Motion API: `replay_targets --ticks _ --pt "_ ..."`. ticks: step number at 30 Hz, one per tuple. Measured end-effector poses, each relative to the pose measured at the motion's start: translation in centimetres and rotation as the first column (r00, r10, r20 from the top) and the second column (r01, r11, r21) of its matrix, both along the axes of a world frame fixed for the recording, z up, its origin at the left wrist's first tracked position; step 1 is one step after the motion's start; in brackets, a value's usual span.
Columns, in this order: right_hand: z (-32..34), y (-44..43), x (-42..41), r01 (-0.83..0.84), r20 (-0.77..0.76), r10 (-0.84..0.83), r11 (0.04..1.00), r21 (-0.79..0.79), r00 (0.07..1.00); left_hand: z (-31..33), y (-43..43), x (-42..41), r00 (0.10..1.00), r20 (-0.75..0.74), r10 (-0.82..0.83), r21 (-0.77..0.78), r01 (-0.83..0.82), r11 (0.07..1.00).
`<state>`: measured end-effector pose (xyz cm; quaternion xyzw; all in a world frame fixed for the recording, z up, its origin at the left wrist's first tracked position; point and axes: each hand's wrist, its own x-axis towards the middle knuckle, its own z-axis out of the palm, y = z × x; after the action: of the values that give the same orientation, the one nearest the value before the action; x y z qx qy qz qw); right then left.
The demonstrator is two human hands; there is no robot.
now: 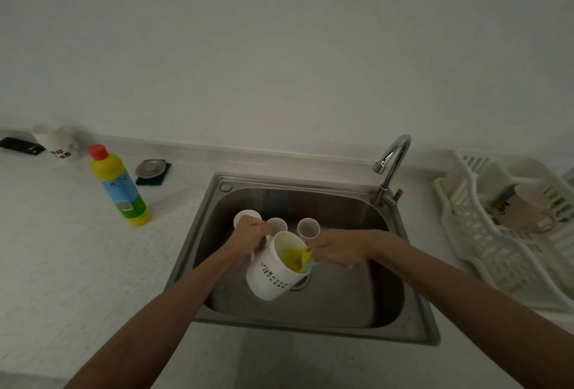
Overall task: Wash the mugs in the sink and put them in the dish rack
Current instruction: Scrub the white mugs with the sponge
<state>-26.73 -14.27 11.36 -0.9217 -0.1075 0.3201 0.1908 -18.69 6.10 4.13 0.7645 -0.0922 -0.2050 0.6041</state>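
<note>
Over the steel sink I hold a white mug with black lettering, tilted with its mouth toward the right. My left hand grips it by the handle side. My right hand pinches a yellow and blue sponge pushed into the mug's mouth. Three more mugs stand in the sink behind my hands: a white one, a second white one and a pink one. A pale pink mug lies in the white dish rack on the right.
The chrome tap stands at the sink's back right, not running. On the left counter stand a yellow detergent bottle, a sink strainer lid on a green pad, white mugs by the wall and a black object.
</note>
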Motion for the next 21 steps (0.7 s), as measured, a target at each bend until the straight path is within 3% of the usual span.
replay_targets --ticks 3,6,8,10,15,21 --pt "-0.3 1.0 0.0 -0.303 0.100 0.339 0.915 -0.265 0.935 -0.1 0.1 -0.1 0.990 -0.014 -0.140 0.037 0.141 0.989" --pt "-0.1 1.1 0.8 -0.426 0.313 0.622 0.748 -0.509 0.718 -0.4 0.7 0.0 0.988 -0.064 -0.137 -0.009 0.137 0.991" --pt "0.5 1.5 1.4 -0.508 0.344 0.766 0.626 -0.591 0.544 -0.3 0.7 0.1 0.987 -0.100 -0.124 -0.046 0.120 0.992" --pt "0.7 1.8 1.8 -0.569 0.333 0.836 0.543 -0.618 0.436 0.0 0.6 0.1 0.984 -0.136 -0.119 -0.053 0.113 0.992" --pt "0.4 1.7 1.9 -0.567 0.277 0.843 0.520 -0.639 0.461 0.1 0.8 -0.1 0.965 -0.193 -0.179 -0.087 0.164 0.983" --pt "1.2 1.4 2.4 -0.601 0.279 0.889 0.452 -0.659 0.363 0.3 0.4 -0.5 0.961 -0.223 -0.164 -0.150 0.133 0.980"
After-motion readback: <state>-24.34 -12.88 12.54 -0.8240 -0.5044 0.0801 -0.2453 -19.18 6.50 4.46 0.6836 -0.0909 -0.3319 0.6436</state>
